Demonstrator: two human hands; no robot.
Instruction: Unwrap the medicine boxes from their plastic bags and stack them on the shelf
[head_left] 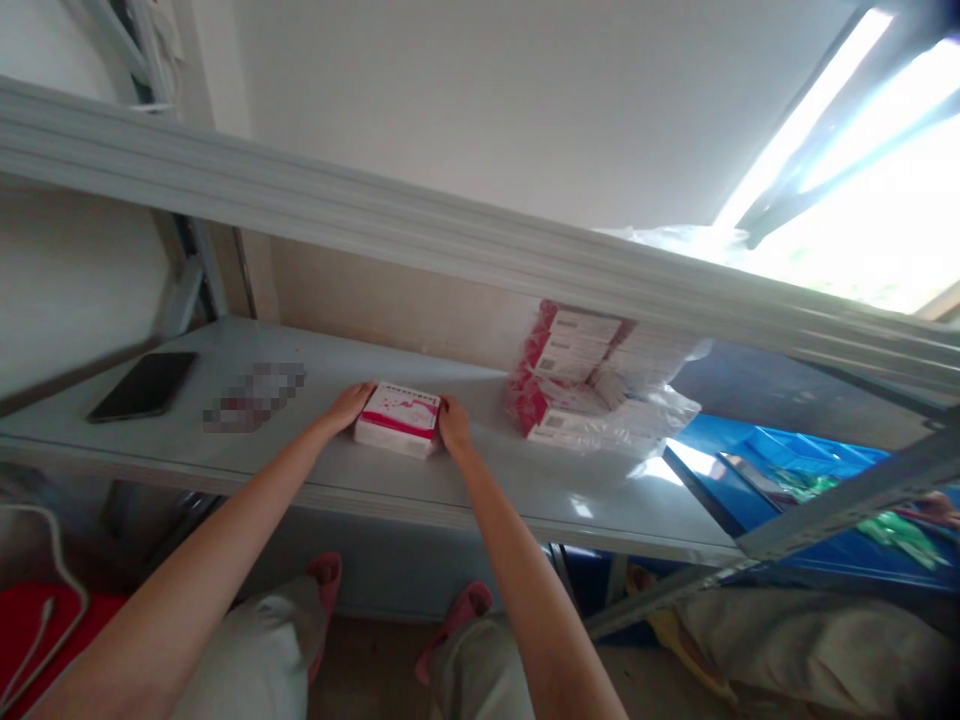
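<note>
A white and magenta carton [397, 412] rests on the grey shelf [330, 460], its printed top facing up. It may be more than one box stacked; the edges are too soft to tell. My left hand [351, 406] grips its left end, and my right hand [454, 424] is closed against the right end. Further right on the same shelf sits a clear plastic-wrapped bundle of similar cartons [574, 385], apart from my right hand.
A dark flat tablet or phone [146, 386] lies at the shelf's left, near a blurred-out item [255, 397]. A metal beam [420, 235] crosses above. At right are a slanted post [840, 495], blue bins [817, 455] with green pieces, and another person's leg [810, 640].
</note>
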